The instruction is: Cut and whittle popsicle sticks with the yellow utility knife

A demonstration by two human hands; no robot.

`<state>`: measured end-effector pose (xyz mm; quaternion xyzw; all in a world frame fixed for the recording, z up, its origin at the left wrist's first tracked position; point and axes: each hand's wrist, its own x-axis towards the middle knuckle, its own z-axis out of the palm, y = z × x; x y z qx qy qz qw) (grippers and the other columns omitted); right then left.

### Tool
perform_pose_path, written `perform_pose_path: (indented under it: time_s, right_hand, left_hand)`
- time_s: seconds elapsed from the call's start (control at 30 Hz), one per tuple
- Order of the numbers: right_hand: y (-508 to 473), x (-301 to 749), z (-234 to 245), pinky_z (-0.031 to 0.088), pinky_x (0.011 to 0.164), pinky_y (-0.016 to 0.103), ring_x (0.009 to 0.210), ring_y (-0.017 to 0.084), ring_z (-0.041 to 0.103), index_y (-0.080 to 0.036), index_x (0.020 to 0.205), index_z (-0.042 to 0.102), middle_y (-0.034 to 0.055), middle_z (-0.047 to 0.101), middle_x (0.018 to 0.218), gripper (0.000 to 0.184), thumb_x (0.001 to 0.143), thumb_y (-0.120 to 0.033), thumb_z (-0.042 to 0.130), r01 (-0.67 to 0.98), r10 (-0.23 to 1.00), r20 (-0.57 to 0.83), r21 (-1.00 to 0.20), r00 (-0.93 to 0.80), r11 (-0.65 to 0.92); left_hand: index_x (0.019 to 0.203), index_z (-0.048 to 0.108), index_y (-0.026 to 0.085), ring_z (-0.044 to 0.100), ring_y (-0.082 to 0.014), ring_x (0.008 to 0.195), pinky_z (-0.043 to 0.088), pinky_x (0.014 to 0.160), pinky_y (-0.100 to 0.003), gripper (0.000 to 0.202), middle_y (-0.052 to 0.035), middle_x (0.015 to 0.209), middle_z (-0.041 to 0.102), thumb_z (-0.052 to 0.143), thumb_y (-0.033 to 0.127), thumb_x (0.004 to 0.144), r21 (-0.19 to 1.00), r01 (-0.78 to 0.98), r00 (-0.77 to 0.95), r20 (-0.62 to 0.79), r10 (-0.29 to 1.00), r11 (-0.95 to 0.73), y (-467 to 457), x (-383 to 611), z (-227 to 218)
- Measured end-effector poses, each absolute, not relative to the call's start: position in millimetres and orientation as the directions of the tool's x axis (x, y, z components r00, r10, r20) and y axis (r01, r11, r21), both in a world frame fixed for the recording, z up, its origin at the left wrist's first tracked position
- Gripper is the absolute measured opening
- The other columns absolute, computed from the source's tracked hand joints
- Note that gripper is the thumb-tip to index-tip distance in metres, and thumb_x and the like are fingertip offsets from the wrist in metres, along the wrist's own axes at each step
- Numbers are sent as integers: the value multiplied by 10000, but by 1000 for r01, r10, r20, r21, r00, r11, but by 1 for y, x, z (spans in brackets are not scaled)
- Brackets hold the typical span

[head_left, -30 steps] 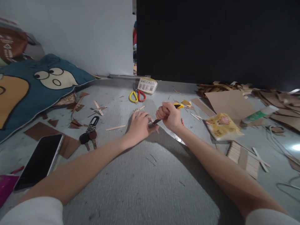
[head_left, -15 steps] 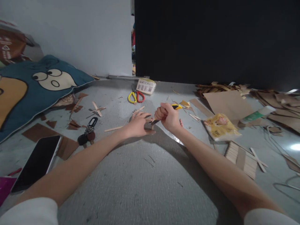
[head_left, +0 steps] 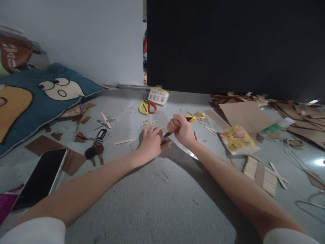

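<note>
My right hand (head_left: 180, 130) is a fist wrapped round a yellow and black utility knife (head_left: 189, 119), blade end pointing down and left towards my left hand. My left hand (head_left: 151, 140) lies on the grey floor with fingers pressed down on a small piece under the blade tip (head_left: 165, 136). The piece is mostly hidden by my fingers. A loose wooden stick (head_left: 124, 141) lies just left of my left hand, another stick (head_left: 149, 122) just beyond it.
Yellow and red scissors (head_left: 147, 107) and a small packet (head_left: 158, 96) lie farther off. Keys (head_left: 95, 146), a phone (head_left: 40, 178) and a blue cushion (head_left: 38, 98) are at the left. At the right: cardboard (head_left: 245, 115), a yellow packet (head_left: 237, 139), a glue tube (head_left: 275, 126), joined sticks (head_left: 260, 171).
The hands have stayed together over the same spot; the left hand's fingers shifted slightly on the piece and the knife tip dipped closer to it. The view tilted a little.
</note>
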<state>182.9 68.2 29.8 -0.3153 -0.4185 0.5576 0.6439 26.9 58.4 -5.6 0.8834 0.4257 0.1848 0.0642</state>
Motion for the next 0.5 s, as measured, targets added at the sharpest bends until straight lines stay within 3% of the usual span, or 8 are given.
perform_pose_path:
  time_s: [0.2, 0.4, 0.5]
  right_hand:
    - [69, 182, 30, 230, 434, 285, 409, 71, 198, -249, 495, 216, -81, 234, 427, 657, 762, -478, 770, -458, 979, 205, -868, 21, 192]
    - [69, 183, 31, 223, 436, 287, 406, 73, 200, -253, 487, 209, -82, 231, 415, 646, 736, -477, 762, -453, 982, 187, -874, 18, 175]
    - [68, 182, 33, 204, 437, 282, 404, 73, 205, -253, 471, 220, -76, 249, 410, 616, 718, -434, 755, -455, 981, 191, -873, 11, 175]
  left_hand:
    - [1230, 746, 204, 480, -421, 1451, 333, 1220, -617, 600, -167, 1512, 607, 798, 643, 823, 335, 687, 628, 173, 759, -645, 74, 22, -2]
    - [1262, 756, 225, 460, -406, 1498, 302, 1258, -599, 587, -145, 1531, 612, 808, 610, 822, 331, 654, 675, 150, 722, -680, 83, 17, 2]
    - [1348, 722, 258, 395, -392, 1561, 291, 1277, -584, 633, -118, 1616, 543, 798, 611, 828, 354, 619, 727, 80, 682, -701, 89, 12, 5]
